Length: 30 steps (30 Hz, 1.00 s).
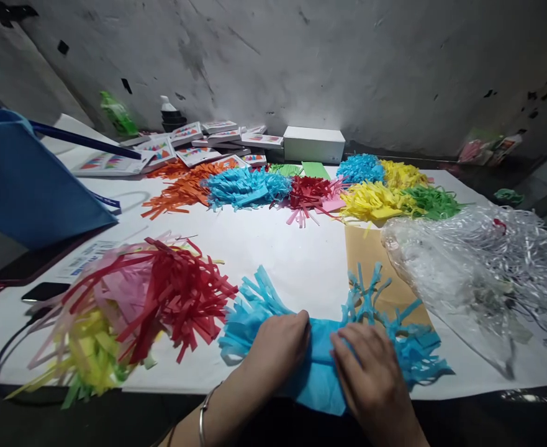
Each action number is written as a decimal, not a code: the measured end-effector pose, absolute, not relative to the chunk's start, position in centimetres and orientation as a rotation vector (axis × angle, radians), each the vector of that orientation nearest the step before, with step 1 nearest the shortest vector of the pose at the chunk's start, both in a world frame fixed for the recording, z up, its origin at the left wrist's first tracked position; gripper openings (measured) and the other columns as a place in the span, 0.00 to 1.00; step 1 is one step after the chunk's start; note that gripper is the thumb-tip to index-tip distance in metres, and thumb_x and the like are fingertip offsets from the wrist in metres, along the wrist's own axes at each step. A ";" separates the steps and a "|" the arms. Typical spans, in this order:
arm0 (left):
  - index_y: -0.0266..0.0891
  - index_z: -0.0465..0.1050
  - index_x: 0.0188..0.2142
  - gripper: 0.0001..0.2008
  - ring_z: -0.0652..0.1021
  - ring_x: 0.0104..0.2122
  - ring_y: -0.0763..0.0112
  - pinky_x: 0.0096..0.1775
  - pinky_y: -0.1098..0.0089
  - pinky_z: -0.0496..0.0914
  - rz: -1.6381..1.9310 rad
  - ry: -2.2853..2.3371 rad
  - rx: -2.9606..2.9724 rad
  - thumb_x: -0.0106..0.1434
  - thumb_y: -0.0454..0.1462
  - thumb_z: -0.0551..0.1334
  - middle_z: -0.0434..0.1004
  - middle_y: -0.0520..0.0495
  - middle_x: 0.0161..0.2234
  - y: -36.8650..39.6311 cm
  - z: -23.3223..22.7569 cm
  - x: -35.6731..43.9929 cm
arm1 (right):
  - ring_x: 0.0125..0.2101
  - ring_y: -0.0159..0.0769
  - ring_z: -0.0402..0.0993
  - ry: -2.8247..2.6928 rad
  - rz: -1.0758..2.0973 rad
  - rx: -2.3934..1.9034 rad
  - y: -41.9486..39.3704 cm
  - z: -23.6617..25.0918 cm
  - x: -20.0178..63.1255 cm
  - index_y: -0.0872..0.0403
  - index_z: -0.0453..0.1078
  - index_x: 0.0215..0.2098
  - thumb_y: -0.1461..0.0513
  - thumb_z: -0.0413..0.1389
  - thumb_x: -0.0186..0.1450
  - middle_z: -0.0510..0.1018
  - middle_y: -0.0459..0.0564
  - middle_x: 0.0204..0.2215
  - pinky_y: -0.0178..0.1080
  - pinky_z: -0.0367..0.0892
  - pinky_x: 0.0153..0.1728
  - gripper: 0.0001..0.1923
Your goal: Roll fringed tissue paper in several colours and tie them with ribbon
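Observation:
A sheet of blue tissue paper (pixel 320 382) with fringed ends lies across the front edge of the table, its plain middle folded in a band and hanging slightly over the edge. Closed on the left part of that middle is my left hand (pixel 280 344), knuckles up, with a bangle on the wrist. My right hand (pixel 369 366) grips the right part, fingers bent over the fold; its thumb is hidden. Cut strips fan out on both sides of my hands. Left of them lies a pile of red tissue fringe (pixel 180 292) with pink, yellow and green tassels.
Orange, blue, red, yellow and green fringe bundles (pixel 248 187) line the back. Behind them are printed boxes (pixel 198 155) and a white box (pixel 314 146). A clear plastic bag (pixel 459 292) and shiny white strings lie right, partly over brown paper (pixel 364 248). A blue bin-like object (pixel 31 180) stands left.

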<state>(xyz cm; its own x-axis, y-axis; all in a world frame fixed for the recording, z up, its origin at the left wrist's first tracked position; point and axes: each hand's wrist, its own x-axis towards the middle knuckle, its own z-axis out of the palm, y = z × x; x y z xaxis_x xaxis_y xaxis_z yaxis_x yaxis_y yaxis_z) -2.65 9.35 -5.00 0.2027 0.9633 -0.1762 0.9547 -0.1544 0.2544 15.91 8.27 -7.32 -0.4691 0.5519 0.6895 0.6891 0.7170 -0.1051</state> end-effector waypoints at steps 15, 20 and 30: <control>0.44 0.73 0.40 0.04 0.74 0.49 0.62 0.64 0.48 0.49 0.810 1.376 2.754 0.69 0.33 0.61 0.79 0.50 0.45 7.1 -6.0 -4.4 | 0.40 0.37 0.77 -2.193 -0.034 -0.860 7.6 -7.9 15.4 0.57 0.73 0.44 0.68 0.50 0.71 0.81 0.51 0.38 0.45 0.62 0.56 0.10; 0.42 0.73 0.38 0.07 0.75 0.42 0.66 0.64 0.51 0.48 0.821 1.309 2.743 0.70 0.30 0.58 0.79 0.53 0.34 6.3 -7.1 -4.7 | 0.43 0.39 0.77 -2.193 -0.198 -0.836 7.1 -9.1 15.6 0.57 0.76 0.42 0.71 0.44 0.72 0.83 0.51 0.38 0.47 0.58 0.59 0.17; 0.40 0.73 0.34 0.08 0.75 0.41 0.62 0.52 0.54 0.58 0.718 1.557 2.531 0.69 0.30 0.59 0.78 0.50 0.39 5.6 -7.7 -5.0 | 0.55 0.40 0.71 -2.246 -0.056 -0.958 6.7 -9.4 18.0 0.51 0.74 0.42 0.66 0.52 0.72 0.80 0.48 0.50 0.50 0.46 0.67 0.09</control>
<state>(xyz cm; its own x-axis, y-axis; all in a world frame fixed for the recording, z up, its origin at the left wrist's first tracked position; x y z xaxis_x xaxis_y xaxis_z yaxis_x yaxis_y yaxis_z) -4.99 5.59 -7.67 0.3719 0.8617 0.3452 0.8220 -0.4785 0.3089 17.96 6.70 -9.37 -0.4935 0.6221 0.6079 0.6516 0.7274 -0.2153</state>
